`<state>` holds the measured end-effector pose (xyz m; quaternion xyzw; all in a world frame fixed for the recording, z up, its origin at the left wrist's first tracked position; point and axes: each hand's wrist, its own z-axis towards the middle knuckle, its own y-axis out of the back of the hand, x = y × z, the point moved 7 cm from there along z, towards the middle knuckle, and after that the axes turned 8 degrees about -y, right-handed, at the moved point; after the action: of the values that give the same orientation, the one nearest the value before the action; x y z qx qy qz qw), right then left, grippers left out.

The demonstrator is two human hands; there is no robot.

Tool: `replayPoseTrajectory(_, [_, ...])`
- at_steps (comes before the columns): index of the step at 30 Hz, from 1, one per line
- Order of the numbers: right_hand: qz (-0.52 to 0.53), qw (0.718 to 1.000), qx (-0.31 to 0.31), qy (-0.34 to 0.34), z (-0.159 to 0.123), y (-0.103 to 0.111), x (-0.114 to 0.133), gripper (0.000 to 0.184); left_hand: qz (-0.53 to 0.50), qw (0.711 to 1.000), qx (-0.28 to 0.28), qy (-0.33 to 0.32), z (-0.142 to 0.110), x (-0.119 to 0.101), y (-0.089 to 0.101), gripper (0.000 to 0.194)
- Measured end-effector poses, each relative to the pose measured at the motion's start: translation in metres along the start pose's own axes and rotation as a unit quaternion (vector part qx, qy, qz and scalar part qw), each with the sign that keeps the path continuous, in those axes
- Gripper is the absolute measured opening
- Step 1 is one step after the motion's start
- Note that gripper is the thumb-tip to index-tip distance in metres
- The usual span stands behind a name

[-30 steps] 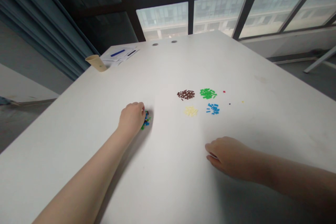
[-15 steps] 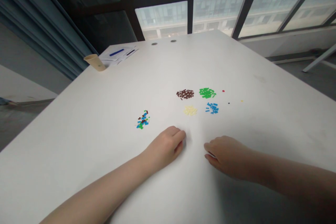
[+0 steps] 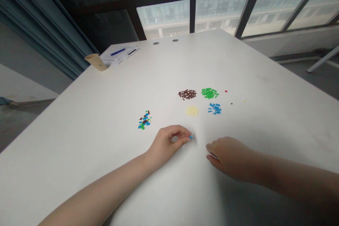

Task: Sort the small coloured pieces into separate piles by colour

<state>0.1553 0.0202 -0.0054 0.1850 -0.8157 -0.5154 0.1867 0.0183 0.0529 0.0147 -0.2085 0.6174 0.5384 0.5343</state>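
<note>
Between the thumb and fingertips of my left hand (image 3: 169,143) is a small blue building brick (image 3: 190,137), pinched just over the white table. My right hand (image 3: 229,157) rests to its right on the table, thumb and fingertips a little apart, with nothing visible between them. Beyond the hands lie sorted piles of tiny pieces: brown bricks (image 3: 187,94), green bricks (image 3: 209,93), cream bricks (image 3: 192,111) and blue bricks (image 3: 215,108). Left of these, a mixed pile of colored bricks (image 3: 144,121) lies past my left forearm.
Single red (image 3: 226,91), black (image 3: 231,103) and yellow pieces (image 3: 244,101) lie right of the piles. A tilted-looking paper cup (image 3: 96,62) stands near the left edge, beside papers (image 3: 113,58) with a blue pen (image 3: 118,52). Windows (image 3: 164,17) line the far side.
My left hand has turned and shifted slightly right; its thumb and fingertips now point right, and the blue brick has come into sight. My right hand stays put.
</note>
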Motion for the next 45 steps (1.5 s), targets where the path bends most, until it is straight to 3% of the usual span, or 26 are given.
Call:
replayPoseTrajectory(9, [0.006,1.0,-0.009,0.004,0.001,-0.001,-0.001,0.027,-0.173,0.981,-0.009,0.09,-0.001,0.015,-0.007,0.012])
replayPoseTrajectory(15, [0.01,1.0,-0.021,-0.012,0.0,0.001,-0.002,0.026,-0.198,0.976,-0.011,0.086,-0.002,0.015,-0.008,0.01])
replayPoseTrajectory(19, [0.102,0.983,-0.147,-0.037,0.0,0.023,-0.006,0.022,-0.187,0.982,-0.011,0.027,0.002,0.004,-0.005,0.005])
replayPoseTrajectory(23, [0.239,0.93,-0.279,0.019,-0.008,0.044,-0.004,0.015,-0.171,0.985,-0.007,0.0,0.004,-0.003,-0.004,0.005])
replayPoseTrajectory(28, [0.291,0.901,-0.31,0.082,-0.011,0.045,0.001,0.012,-0.176,0.984,0.011,-0.005,0.003,-0.005,-0.007,0.004])
replayPoseTrajectory(32, [0.302,0.901,-0.295,0.096,-0.009,0.044,0.003,0.013,-0.176,0.984,0.028,-0.005,0.002,-0.006,-0.01,0.005])
replayPoseTrajectory(40, [0.255,0.929,-0.259,0.07,-0.007,0.042,0.005,0.02,-0.133,0.99,0.042,-0.001,0.001,-0.002,-0.012,0.008])
replayPoseTrajectory(43, [0.198,0.94,-0.276,0.039,-0.005,0.052,-0.007,0.022,-0.113,0.993,0.037,0.008,0.002,0.003,-0.011,0.012])
replayPoseTrajectory(45, [0.148,0.945,-0.29,-0.021,-0.002,0.064,-0.029,0.023,-0.106,0.993,0.041,0.014,0.002,0.007,-0.012,0.013])
